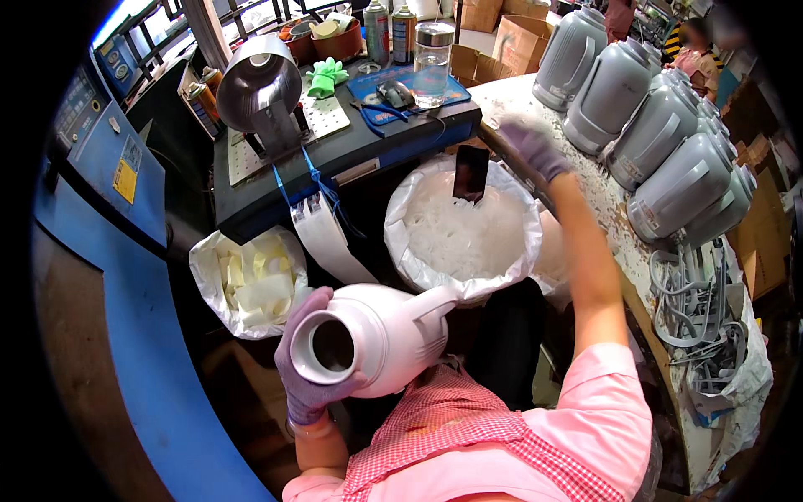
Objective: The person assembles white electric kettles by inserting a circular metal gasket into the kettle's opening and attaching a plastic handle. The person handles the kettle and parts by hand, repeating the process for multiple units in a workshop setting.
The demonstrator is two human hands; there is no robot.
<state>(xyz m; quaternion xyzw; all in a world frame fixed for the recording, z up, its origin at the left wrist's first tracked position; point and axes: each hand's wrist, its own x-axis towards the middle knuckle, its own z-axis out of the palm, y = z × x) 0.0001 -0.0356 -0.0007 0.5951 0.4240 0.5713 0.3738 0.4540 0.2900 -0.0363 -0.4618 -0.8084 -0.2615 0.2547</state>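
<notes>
A pale, whitish thermos jug body (400, 335) with a side handle lies tilted above my lap. Its round open mouth faces left and toward me, showing a dark inside. My left hand (301, 386), in a purple-grey glove, is closed around the jug near that mouth. My right hand (535, 151), gloved alike, reaches out over the worn bench at the right. Motion smears its fingers, so I cannot make out whether it holds anything. Nearest to it stand several grey thermos jugs (606, 92) with handles.
A lined bin of whitish pieces (460, 230) has a dark phone (471, 173) at its far rim. Left of it is a bag of yellowish scraps (255, 276). A metal fixture (268, 92), pliers (381, 113) and a water jar (432, 67) stand beyond. Grey handles (698, 293) lie right.
</notes>
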